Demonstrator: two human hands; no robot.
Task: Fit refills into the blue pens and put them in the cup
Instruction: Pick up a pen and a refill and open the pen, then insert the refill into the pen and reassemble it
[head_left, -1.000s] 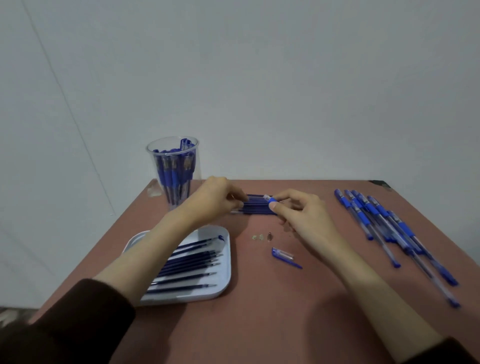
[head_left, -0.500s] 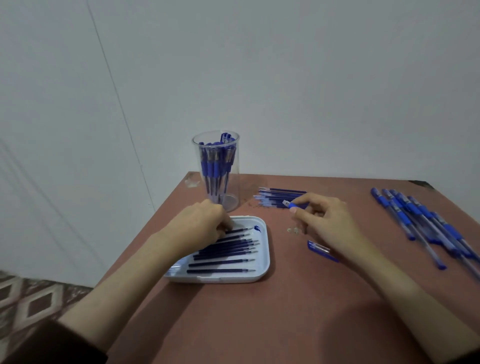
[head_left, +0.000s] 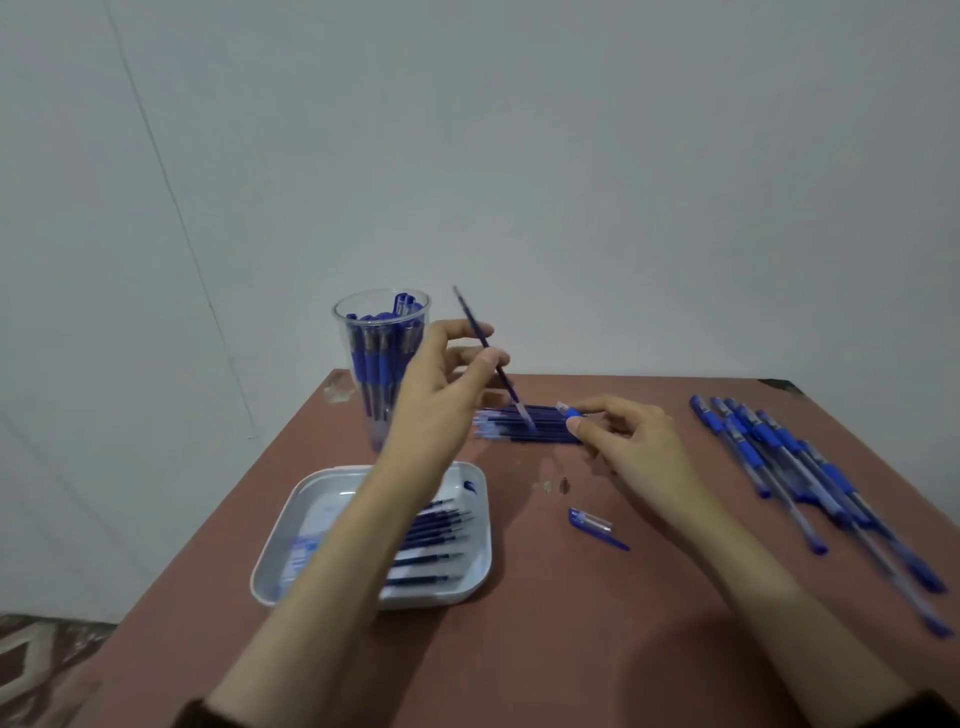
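While my left hand pinched one refill, tilted, beside the cup, my right hand pinched a blue pen over the tabletop refill pile. Risk: thin refill could miss the pen's opening, slip.

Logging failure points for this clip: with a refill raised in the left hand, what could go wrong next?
The left hand pinches the thin refill near the pen-filled cup; a sideways swing could tip it. Two tiny loose parts lie near the right hand, which holds a pen barrel; its wrist might sweep them away.
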